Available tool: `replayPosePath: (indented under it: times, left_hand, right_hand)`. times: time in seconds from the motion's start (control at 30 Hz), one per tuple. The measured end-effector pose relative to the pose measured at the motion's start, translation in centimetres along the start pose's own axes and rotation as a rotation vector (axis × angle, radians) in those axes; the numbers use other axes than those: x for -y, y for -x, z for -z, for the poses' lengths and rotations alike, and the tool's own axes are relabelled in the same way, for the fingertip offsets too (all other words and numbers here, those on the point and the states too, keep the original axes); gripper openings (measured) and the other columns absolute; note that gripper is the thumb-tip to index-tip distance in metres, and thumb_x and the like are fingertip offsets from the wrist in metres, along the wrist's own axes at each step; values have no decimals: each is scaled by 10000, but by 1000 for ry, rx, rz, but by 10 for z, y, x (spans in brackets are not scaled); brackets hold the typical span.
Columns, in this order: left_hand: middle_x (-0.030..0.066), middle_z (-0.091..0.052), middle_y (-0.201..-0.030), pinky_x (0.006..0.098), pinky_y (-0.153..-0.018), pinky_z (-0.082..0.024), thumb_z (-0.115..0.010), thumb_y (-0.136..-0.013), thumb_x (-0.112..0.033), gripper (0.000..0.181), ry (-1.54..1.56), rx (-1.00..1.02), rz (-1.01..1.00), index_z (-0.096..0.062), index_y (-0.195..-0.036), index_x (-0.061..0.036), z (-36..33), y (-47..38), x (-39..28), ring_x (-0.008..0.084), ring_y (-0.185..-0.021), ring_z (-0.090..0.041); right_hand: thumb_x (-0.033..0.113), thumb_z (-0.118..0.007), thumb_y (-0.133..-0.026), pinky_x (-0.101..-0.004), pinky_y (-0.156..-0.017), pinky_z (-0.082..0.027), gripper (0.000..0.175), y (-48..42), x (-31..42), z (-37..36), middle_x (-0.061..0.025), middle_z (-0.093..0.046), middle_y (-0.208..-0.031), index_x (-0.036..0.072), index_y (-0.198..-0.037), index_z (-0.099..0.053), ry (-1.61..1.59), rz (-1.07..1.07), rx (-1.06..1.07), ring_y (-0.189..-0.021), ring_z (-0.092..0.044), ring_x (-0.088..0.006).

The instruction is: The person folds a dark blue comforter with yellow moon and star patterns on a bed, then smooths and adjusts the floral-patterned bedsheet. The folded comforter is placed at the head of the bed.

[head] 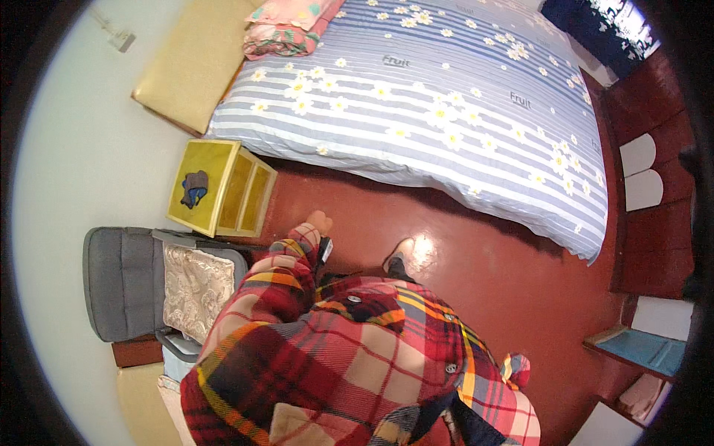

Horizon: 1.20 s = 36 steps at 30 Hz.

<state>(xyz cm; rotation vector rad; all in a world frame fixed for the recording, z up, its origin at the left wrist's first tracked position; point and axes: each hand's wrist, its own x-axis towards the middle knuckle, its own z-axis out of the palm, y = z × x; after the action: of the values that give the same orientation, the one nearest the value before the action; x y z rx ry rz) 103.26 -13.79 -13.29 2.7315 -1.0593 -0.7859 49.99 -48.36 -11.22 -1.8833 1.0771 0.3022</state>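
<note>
My left hand (319, 222) hangs in front of me over the red floor, at the end of a plaid sleeve (284, 267). It is small in the picture, and how its fingers are held is unclear. Just beside that wrist is a dark object with a pale patch (327, 250), partly hidden by the sleeve. Nearest to the hand stands a yellow bedside cabinet (248, 192) with open compartments. A crumpled dark grey and blue cloth item (195, 188) lies on its top. My right hand is out of view; only its plaid sleeve (517, 371) shows at the lower right.
A bed (401, 111) with a striped daisy sheet spans the far side, folded pink bedding (287, 33) at its head. Left of me is a grey chair (122, 284) with a patterned cushion (198, 284). A blue shelf (641, 348) juts out at right. My foot (403, 247) is on the red floor (474, 267).
</note>
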Motion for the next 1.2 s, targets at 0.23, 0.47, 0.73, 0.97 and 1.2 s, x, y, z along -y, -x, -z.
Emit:
replayPosePath:
  times: [0.23,0.47,0.73,0.97,1.2]
  left_hand:
    - [138,-572,-568,414,-487,-445,-544,-762,-224,206,-136,140,-140,-609,-648,-65,65,-69,-45,272,-540,-564]
    - [201,-587,-683,482,-632,-463,-493,-735,-229,251,1,37,-208,-589,-645,-16,101,-109,-84,375,-659,-575]
    - [253,-583,-760,483,-671,-451,-479,-766,-293,345,306,-129,169,-588,-673,22,161,-121,-70,409,-744,-565]
    - [266,-568,-867,482,-751,-436,-496,-788,-278,337,341,-288,249,-574,-824,47,203,-216,-20,425,-843,-538]
    - [231,-520,-1101,457,-918,-347,-504,-815,-264,338,326,-460,161,-564,-1020,-3,269,-324,31,353,-1066,-458]
  right_hand:
    - [241,-488,-818,-384,-487,-450,273,-54,79,65,-159,-607,-753,13,-957,-545,-287,-282,110,-608,-595,-270]
    - [216,-419,-870,-340,-443,-444,313,-165,175,91,-166,-613,-810,14,-1100,-487,-520,-443,227,-621,-607,-258]
    - [290,-443,-875,-357,-488,-458,313,-194,235,70,-107,-615,-841,48,-1047,-542,-370,-314,39,-656,-596,-236]
    - [254,-440,-874,-359,-533,-470,331,-187,304,45,-121,-614,-861,8,-1076,-530,-235,-179,-144,-707,-601,-231]
    - [230,-436,-874,-360,-570,-479,357,-217,440,14,-129,-612,-873,-21,-1114,-516,-216,-280,243,-741,-605,-228]
